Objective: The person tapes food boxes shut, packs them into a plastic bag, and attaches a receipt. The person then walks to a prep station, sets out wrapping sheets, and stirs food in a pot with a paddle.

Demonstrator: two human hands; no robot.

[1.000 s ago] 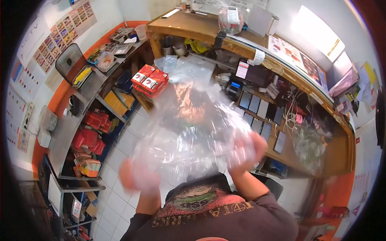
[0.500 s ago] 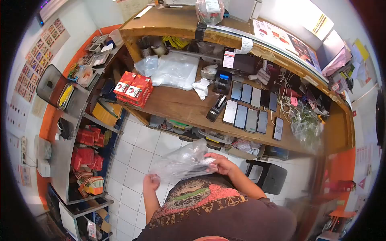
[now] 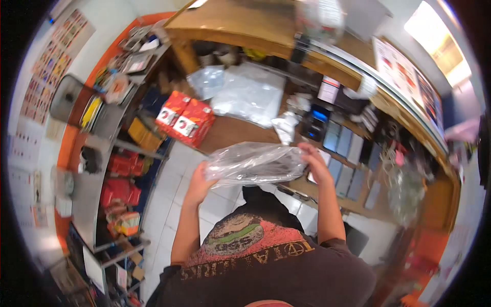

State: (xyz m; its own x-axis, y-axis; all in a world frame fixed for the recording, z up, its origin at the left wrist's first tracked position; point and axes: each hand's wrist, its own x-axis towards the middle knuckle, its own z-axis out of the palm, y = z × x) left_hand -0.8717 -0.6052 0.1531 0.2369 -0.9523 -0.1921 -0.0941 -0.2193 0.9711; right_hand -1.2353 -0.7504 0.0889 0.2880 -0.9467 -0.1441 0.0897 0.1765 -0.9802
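A clear plastic bag (image 3: 255, 165) is stretched sideways between my two hands, in front of the desk's edge. My left hand (image 3: 200, 183) grips its left end, the fingers closed on the film. At the other end, my right hand (image 3: 316, 162) pinches the bag, close to the phones on the desk. The bag looks flattened and creased, and I make out nothing inside it. Just beyond it lie a stack of clear plastic bags (image 3: 250, 94), red boxes (image 3: 186, 120) and a crumpled white piece (image 3: 284, 128).
On the wooden desk (image 3: 230, 134) stand a small black device with a lit blue screen (image 3: 318, 118) and several phones (image 3: 340, 140). Cables (image 3: 394, 158) tangle at the right. A metal shelf (image 3: 110, 138) with red packets (image 3: 120, 192) runs along the left. White floor tiles (image 3: 176, 176) show below.
Both hands have risen forward toward the desk, and the bag, earlier hanging loose and slanted, is now drawn out level between them. The view has shifted and turned.
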